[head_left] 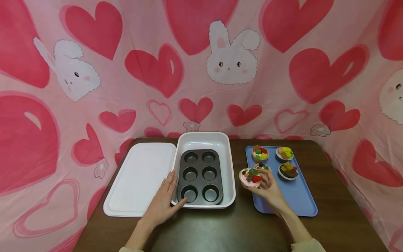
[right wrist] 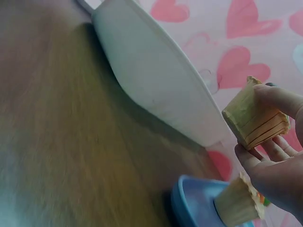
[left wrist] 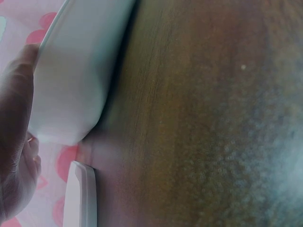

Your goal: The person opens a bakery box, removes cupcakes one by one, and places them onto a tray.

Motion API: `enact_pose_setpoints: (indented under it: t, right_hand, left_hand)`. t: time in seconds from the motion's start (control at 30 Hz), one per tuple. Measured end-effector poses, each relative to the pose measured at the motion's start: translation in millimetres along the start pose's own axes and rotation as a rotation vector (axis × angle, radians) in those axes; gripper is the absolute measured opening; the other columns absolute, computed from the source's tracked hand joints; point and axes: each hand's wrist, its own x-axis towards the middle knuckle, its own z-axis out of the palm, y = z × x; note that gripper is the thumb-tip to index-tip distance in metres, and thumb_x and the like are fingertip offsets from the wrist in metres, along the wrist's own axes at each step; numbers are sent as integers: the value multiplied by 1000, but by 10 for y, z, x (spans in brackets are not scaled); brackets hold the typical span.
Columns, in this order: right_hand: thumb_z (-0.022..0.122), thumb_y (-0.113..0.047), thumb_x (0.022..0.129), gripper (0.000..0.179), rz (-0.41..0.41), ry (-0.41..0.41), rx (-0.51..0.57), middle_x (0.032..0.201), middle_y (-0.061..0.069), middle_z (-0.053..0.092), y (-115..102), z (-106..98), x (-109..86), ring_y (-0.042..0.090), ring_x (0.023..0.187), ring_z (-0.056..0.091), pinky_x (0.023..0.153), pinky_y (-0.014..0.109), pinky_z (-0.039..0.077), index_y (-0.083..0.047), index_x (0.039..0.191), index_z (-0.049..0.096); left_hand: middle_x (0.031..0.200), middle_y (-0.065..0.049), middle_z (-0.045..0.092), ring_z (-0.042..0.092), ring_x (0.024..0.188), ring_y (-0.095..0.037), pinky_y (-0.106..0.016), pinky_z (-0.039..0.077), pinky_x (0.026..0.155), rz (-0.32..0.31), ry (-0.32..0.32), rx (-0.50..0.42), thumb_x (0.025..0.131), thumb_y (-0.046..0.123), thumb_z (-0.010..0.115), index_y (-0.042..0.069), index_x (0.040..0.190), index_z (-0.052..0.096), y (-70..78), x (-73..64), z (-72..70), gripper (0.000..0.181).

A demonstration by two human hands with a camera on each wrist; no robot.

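My right hand [head_left: 270, 190] holds a fruit-topped cupcake [head_left: 249, 177] with pink cream, lifted over the left edge of a blue tray [head_left: 302, 203]. In the right wrist view, thumb and fingers grip the cupcake's pale ridged cup [right wrist: 253, 116]. Another cupcake [head_left: 262, 166] behind it is partly hidden. My left hand [head_left: 162, 203] rests against the near left corner of a deep white container [head_left: 232, 175], fingers straight along its side and thumb over the rim. Inside the container lies a dark muffin tin [head_left: 199, 178] with several round cups, none holding a cupcake.
Farther back on the tray stand a cupcake [head_left: 260, 153] with red and green toppings, a yellow-topped one [head_left: 284, 154] and a chocolate one [head_left: 288, 171]. A white lid [head_left: 138, 182] lies left of the container on the brown table [head_left: 220, 231]. Behind hangs a pink heart-patterned cloth [head_left: 195, 87].
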Motion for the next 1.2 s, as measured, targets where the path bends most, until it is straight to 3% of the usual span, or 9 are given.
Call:
enact_pose_setpoints:
  t: [0.37,0.67,0.9,1.2]
  right_hand:
    - [79,7,93,68,84,72,-118,123,-33,66,13,-430,-256,-11,112,66,87,15,60,-15,145,42]
    - [76,15,91,68,46,111,-66,120,-33,69,117,-775,-407,-14,109,66,84,11,58,-22,139,46]
    - [78,17,88,70,46,184,-71,115,-35,69,154,-1010,-512,-18,105,64,81,7,56,-25,137,50]
    - [80,17,86,70,39,232,-93,114,-39,65,242,-1135,-559,-23,105,59,82,3,55,-27,132,51]
  left_hand:
    - [185,-13,23,27,171,-36,-60,31,136,-6,0,2,97,60,74,-2,170,35,-2,-11,1,103]
    - [185,-11,22,26,171,-33,-60,30,136,-15,-8,6,97,61,73,0,170,34,-3,-8,2,103]
    - [185,-11,22,27,171,-34,-60,30,136,-9,-5,11,97,62,72,0,170,34,-8,-5,11,103]
    - [185,-12,22,27,171,-34,-59,31,136,-7,-5,15,97,60,73,0,171,33,-5,-5,6,104]
